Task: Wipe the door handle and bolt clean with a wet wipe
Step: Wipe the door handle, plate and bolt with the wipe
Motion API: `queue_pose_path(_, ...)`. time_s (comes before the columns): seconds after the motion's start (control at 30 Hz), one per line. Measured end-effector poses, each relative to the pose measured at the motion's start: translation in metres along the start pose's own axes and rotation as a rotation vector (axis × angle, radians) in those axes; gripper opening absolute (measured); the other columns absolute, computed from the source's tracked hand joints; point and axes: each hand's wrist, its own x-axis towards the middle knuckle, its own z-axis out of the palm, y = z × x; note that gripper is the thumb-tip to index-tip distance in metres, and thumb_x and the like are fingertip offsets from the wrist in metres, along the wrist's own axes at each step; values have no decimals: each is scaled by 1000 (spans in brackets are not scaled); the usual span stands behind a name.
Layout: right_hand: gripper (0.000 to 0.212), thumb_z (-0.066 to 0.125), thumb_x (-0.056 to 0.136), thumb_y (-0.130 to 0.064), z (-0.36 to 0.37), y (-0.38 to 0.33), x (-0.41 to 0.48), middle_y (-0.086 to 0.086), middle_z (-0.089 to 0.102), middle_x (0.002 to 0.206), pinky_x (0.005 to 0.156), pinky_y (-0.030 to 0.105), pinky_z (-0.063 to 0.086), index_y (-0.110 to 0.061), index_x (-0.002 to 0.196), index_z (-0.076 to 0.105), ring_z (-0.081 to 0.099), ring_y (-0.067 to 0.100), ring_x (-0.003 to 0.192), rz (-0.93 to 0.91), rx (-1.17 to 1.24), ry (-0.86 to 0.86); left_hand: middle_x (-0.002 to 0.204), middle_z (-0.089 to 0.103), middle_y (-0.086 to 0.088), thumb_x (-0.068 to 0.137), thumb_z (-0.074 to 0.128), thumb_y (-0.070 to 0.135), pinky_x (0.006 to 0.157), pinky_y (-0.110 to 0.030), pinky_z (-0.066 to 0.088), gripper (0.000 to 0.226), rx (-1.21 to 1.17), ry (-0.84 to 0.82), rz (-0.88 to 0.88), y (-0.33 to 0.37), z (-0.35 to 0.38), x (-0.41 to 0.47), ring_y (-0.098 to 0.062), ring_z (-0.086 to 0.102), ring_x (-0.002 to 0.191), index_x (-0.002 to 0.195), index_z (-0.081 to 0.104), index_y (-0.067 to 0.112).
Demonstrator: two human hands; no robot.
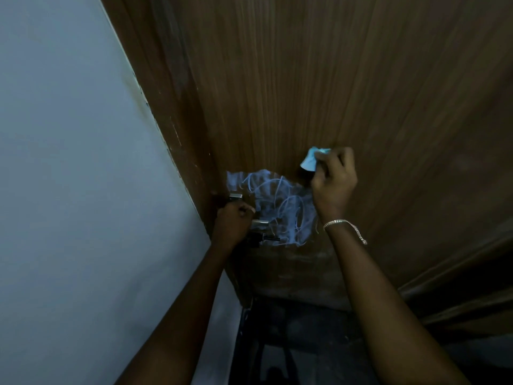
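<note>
A brown wooden door [333, 79] fills the upper right of the head view. My right hand [334, 182] holds a crumpled pale blue wet wipe [311, 159] pressed against the door, over a dark fitting that is mostly hidden. My left hand [231, 222] is closed around the metal door bolt [261, 223] at the door's left edge, with a metal bracket [236, 196] above it and a dark knob [266, 238] below. Pale scribbled marks [274, 207] cover the door between my hands.
A grey-white wall [69, 162] runs along the left, meeting the door frame [177, 134]. The dark floor [291, 343] lies below. A dark wooden panel [458, 287] stands at the lower right. A chain bracelet [344, 225] hangs on my right wrist.
</note>
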Motion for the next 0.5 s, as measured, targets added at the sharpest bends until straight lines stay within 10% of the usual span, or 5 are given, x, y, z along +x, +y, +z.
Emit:
queue_pose_path(0.17, 15, 67, 84, 5, 0, 6, -38, 11, 59, 103, 78, 41, 58, -2, 97, 70, 61, 23, 92, -44, -88, -291, 82, 71, 7, 98, 62, 27, 66, -13, 42, 18, -5, 22, 38, 9, 5, -2, 3, 62, 76, 87, 74, 19)
queue_pose_path(0.37, 15, 59, 85, -1, -4, 1, 9, 3, 56, 100, 74, 32, 55, -7, 96, 69, 60, 17, 89, -21, -20, 7, 85, 75, 2, 98, 62, 25, 72, -21, 50, 19, -16, 41, 46, 9, 2, -3, -6, 67, 79, 90, 76, 14)
queue_pose_path(0.5, 17, 66, 83, 3, 3, -7, -13, 12, 59, 99, 74, 36, 55, -3, 99, 70, 60, 25, 88, -131, -114, -202, 89, 75, 0, 99, 61, 24, 72, -19, 50, 20, -22, 41, 56, 17, 4, -2, -9, 69, 83, 96, 77, 12)
